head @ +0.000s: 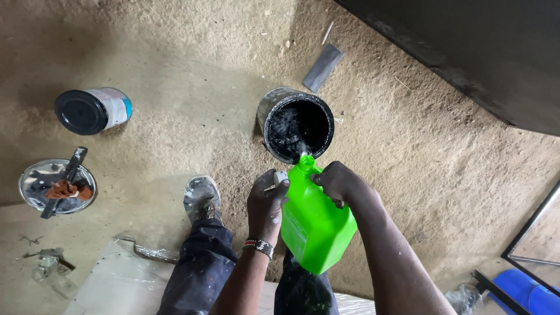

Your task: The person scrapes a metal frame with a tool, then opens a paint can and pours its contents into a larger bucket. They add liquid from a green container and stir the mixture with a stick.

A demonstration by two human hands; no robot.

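Green jug (315, 219) hides the right hand's (338, 182) palm side and its own lower edge covers part of the trouser leg. Blue container (528, 294) cut off by bottom-right corner; dark panel (478, 46) cut by top and right edges. Clear liquid stream at the open can (297, 124) too thin and blurred to make out; left hand's (267, 201) small white object partly hidden by fingers.

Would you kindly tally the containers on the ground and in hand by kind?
Paint cans: 2, open can and closed can
Green jugs: 1
Lids: 1
Total: 4
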